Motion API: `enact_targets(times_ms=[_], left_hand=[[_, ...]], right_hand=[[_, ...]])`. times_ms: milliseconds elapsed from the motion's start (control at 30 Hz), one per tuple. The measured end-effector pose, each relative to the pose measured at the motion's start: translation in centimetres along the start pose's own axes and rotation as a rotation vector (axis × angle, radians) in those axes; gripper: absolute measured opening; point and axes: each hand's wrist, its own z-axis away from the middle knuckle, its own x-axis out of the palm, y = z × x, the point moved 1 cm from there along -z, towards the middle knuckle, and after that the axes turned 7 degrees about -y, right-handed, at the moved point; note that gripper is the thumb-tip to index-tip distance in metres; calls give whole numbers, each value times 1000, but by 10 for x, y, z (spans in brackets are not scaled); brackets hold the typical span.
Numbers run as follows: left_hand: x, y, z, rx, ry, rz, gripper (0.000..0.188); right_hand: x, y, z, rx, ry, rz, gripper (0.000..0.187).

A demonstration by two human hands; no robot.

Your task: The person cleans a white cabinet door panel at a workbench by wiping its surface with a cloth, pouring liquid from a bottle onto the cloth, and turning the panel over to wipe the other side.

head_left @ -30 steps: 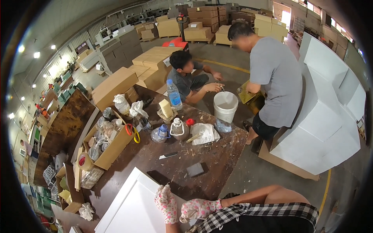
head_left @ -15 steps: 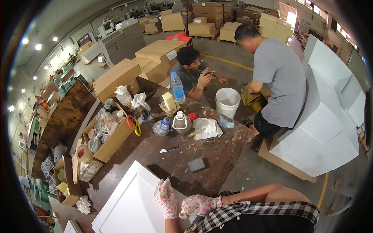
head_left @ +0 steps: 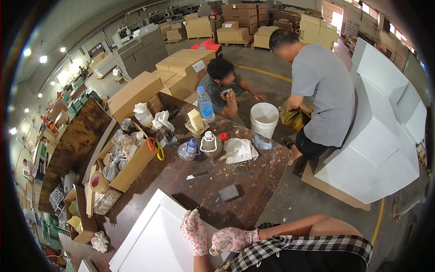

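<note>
Both my hands wear white gloves with pink spots. My left hand is over the right-hand edge of a white framed panel, its fingers bent together at the top. Close beside it on the right, my right hand is curled, knuckles up, above the panel's lower right part. Whatever either hand holds, if anything, is hidden. The panel lies on the dark, stained worktable. Beyond my hands on the tabletop are a grey sanding block and a utility knife.
Bottles, a water bottle, yellow-handled scissors and a cardboard box of supplies crowd the table's far side. Past its edge, one person crouches by a white bucket; another bends over a gold-coloured tin.
The crouching person's raised hand has moved slightly lower and left. My hands have hardly moved; the whole view has shifted a little.
</note>
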Motion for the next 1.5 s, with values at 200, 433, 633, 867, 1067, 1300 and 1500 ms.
enact_targets(times_ms=[200,433,633,867,1067,1300,1500], left_hand=[[2,-7,1,-23,-9,33,21],[4,-7,1,13,17,-15,21],[1,0,3,-5,11,-40,21],[-2,3,1,43,-5,-125,13],[2,7,-2,9,16,-65,15],[4,1,1,13,14,-50,16],[3,4,2,-19,22,-61,15]], right_hand=[[0,2,-1,-29,5,83,18],[-3,-4,0,12,20,6,16],[-4,3,6,177,-139,124,30],[2,-3,0,3,21,17,14],[-1,10,7,-6,-15,-22,14],[1,-1,1,-7,9,94,13],[1,-3,-1,-61,29,181,16]])
